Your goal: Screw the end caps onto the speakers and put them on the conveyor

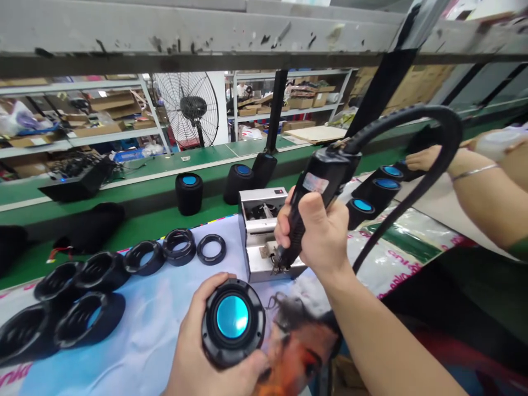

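Note:
My left hand [193,352] is wrapped round a black round speaker [210,324], its shiny blue centre facing up toward me. In my right hand [325,236] is a black electric screwdriver [315,181], tilted tip-down, with a thick black cable [447,129] looping off its top. The screwdriver's tip is at the front of a silver box-shaped screw feeder [253,269]; whether a screw is on it I cannot tell. Left of the feeder lies a thin black ring [223,250], beside several deeper black rings [107,269] in rows.
Black cylinders with blue tops [188,198] stand on the green bench [159,212] behind the printed sheet [157,330]. More cylinders [377,192] sit at the right, near another person's hand [424,159]. A grey beam [206,33] crosses overhead. A fan [192,107] stands behind.

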`<state>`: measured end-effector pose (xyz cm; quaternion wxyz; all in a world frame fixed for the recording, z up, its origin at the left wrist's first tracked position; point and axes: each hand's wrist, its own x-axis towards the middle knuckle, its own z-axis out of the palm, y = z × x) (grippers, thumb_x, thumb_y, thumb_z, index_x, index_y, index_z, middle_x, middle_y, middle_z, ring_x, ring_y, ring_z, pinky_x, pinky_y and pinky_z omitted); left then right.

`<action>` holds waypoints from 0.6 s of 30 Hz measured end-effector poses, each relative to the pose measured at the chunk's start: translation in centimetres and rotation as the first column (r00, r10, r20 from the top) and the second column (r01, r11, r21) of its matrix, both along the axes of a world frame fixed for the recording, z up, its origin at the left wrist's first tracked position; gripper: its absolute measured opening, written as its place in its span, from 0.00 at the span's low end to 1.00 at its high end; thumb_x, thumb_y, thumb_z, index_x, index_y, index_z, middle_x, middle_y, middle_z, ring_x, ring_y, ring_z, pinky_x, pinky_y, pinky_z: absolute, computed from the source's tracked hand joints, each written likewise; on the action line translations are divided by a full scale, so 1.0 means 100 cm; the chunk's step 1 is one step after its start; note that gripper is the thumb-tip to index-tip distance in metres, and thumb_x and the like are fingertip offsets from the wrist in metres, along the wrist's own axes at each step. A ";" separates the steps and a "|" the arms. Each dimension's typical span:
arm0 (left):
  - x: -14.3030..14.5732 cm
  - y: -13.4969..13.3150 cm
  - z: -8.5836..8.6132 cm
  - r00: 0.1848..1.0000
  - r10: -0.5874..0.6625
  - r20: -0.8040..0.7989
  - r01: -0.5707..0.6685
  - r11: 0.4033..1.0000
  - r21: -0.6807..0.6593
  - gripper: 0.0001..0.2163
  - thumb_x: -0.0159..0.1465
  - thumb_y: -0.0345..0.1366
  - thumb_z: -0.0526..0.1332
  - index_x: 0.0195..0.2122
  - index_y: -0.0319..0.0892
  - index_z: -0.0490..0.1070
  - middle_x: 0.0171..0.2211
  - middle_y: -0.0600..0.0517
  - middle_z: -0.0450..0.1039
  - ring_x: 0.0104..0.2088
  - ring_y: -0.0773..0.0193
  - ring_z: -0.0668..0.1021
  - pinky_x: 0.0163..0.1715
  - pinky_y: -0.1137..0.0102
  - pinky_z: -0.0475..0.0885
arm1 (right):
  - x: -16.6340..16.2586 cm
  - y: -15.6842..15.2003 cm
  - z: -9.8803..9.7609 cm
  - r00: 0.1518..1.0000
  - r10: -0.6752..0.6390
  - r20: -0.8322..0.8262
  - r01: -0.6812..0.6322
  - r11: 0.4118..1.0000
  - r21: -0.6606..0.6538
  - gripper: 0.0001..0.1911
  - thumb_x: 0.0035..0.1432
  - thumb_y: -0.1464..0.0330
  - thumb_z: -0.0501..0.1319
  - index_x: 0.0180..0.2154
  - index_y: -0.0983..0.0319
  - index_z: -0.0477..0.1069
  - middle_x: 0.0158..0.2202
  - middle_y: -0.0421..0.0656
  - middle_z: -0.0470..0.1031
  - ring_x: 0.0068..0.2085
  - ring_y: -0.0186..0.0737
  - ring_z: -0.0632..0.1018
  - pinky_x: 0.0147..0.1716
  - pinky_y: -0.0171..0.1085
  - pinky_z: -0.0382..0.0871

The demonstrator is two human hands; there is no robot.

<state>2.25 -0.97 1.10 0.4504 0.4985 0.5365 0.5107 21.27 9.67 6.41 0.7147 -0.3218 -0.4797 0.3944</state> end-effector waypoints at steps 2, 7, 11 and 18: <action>0.001 0.000 0.002 1.000 -0.006 0.003 0.006 1.000 -0.005 0.33 0.48 0.43 0.77 0.56 0.46 0.77 0.50 0.48 0.88 0.46 0.47 0.90 0.46 0.62 0.89 | 0.001 -0.002 0.001 1.000 0.014 -0.007 -0.014 1.000 -0.023 0.31 0.56 0.40 0.75 0.33 0.59 0.71 0.17 0.35 0.71 0.13 0.34 0.70 0.12 0.32 0.63; 0.001 -0.001 0.007 1.000 -0.018 -0.023 0.017 0.999 -0.028 0.32 0.47 0.40 0.75 0.56 0.47 0.76 0.50 0.49 0.88 0.47 0.48 0.90 0.47 0.63 0.87 | -0.002 -0.023 0.032 0.997 0.021 -0.068 -0.022 1.000 -0.010 0.34 0.49 0.36 0.77 0.35 0.57 0.73 0.17 0.33 0.70 0.12 0.34 0.68 0.12 0.34 0.64; 0.000 0.000 0.010 0.998 -0.055 -0.021 0.054 0.998 -0.040 0.33 0.47 0.40 0.75 0.57 0.45 0.74 0.46 0.50 0.88 0.44 0.49 0.90 0.46 0.62 0.87 | -0.014 -0.038 0.075 0.974 0.201 -0.105 -0.191 0.976 0.101 0.29 0.57 0.37 0.72 0.37 0.56 0.74 0.17 0.30 0.71 0.10 0.33 0.63 0.11 0.36 0.63; 0.000 0.000 0.013 0.995 -0.096 0.022 0.097 0.994 -0.046 0.34 0.47 0.40 0.75 0.57 0.45 0.73 0.40 0.52 0.88 0.38 0.50 0.89 0.43 0.60 0.86 | -0.052 -0.043 0.105 0.968 0.250 -0.030 -0.247 0.967 0.063 0.35 0.56 0.32 0.68 0.32 0.57 0.73 0.12 0.34 0.67 0.09 0.36 0.64 0.06 0.35 0.59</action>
